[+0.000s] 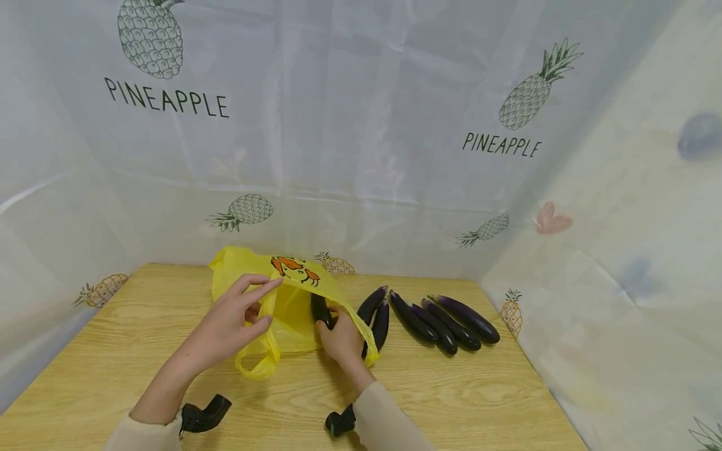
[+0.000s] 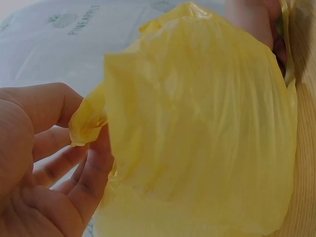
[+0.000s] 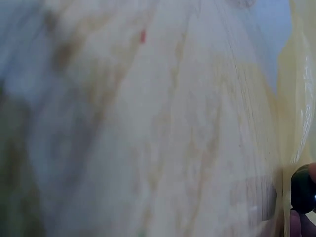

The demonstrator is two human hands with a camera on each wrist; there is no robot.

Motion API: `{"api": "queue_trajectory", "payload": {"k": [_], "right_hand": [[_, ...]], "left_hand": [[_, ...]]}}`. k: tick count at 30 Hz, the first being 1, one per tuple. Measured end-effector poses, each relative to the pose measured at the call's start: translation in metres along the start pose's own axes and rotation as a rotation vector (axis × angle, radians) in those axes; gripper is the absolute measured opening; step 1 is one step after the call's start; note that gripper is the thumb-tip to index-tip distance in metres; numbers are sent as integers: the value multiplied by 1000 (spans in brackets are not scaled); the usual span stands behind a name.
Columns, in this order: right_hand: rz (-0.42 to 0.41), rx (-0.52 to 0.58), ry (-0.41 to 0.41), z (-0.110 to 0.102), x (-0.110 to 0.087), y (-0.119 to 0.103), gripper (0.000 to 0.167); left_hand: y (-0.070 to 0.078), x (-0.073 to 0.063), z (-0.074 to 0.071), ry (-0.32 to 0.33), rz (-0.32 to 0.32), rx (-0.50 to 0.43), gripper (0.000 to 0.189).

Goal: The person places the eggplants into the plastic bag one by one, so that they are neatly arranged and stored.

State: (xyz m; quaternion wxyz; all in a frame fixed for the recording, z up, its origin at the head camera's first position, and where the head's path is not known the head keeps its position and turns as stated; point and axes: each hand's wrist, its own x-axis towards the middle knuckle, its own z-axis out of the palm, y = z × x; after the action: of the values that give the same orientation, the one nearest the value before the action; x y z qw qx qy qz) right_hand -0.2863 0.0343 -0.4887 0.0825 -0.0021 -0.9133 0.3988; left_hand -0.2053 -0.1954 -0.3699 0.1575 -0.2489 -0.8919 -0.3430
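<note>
While the left hand [image 1: 225,322] pinches the yellow bag [image 1: 294,316], likely to hold it wide, the right hand [image 1: 343,337] has its grip round an eggplant [image 1: 319,307] inside.

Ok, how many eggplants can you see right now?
7 in view: one in the right hand at the yellow bag's mouth, two just right of the bag, four further right on the table. The bag may hide more.
</note>
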Motion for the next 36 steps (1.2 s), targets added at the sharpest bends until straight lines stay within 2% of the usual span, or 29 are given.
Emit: {"api": "queue_trajectory", "payload": {"k": [11,19,27,36], "right_hand": [[59,14,20,5,4,2,48],[18,54,-39,-1,0,1,52],[-56,134,-165,-18,-13,-4,66],[-143,151,-379,-60,-34,-16,72]], "left_hand": [[1,0,-2,-4,-4,-5,64],[-1,-1,-2,-3,-12,-8,65],[-4,-1,-4,-3,-33,-12,65],[-4,-1,-7,6,-34,-2,66]]}}
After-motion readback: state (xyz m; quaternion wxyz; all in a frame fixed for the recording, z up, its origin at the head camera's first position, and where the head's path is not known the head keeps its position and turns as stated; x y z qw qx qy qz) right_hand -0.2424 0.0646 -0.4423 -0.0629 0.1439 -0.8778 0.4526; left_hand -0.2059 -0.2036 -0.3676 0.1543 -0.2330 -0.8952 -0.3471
